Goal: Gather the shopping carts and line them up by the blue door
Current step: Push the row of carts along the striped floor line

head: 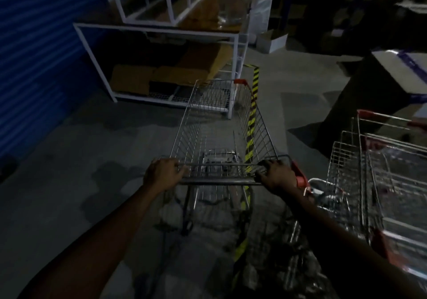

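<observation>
Left hand [163, 175] and right hand [276, 177] wrap their fingers [179, 168] round the dark handle bar [219, 181] of the silver wire shopping cart [221, 123], likely to steer it toward the blue ribbed door [34, 67] to their left.

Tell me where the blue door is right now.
In the head view, the blue door fills the left edge, just left of the white rack and ahead-left of the held shopping cart.

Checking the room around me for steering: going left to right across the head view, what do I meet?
blue door → left hand → held cart → right hand → parked carts
</observation>
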Motion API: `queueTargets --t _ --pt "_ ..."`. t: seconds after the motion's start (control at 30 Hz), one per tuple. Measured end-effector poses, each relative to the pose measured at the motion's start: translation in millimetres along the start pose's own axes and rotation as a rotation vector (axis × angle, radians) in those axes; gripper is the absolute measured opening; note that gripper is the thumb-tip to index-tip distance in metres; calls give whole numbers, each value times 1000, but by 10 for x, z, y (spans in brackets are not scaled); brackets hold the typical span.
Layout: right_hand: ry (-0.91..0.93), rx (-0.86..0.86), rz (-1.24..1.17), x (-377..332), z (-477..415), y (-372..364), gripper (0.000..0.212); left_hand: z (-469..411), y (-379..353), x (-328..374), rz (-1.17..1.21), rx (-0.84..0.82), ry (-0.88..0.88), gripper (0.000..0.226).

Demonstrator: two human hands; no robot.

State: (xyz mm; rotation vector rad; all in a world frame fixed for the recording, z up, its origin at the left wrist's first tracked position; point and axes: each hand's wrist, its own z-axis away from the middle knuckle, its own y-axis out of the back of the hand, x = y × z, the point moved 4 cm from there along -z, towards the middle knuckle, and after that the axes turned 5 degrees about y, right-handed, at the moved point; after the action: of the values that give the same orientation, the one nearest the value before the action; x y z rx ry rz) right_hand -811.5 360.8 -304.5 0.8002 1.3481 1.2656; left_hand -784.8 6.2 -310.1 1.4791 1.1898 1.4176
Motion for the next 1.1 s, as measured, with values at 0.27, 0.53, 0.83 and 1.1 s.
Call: queueTargets --t 0.27,0.53,0.83,1.1 --pt "127 -26 55 722 -1389 424 72 -1085 -195 568 -36 -33 164 53" --pt "273 -27 125 1286 -2880 754 69 -2086 -532 957 -32 -37 336 67" --pt "441 -107 143 1571 -4934 1033 83 -3350 -937 1200 -66 16 568 53" --pt "576 -159 204 1496 -6484 1216 73 -4264 -1056 1292 -113 -10 769 83"
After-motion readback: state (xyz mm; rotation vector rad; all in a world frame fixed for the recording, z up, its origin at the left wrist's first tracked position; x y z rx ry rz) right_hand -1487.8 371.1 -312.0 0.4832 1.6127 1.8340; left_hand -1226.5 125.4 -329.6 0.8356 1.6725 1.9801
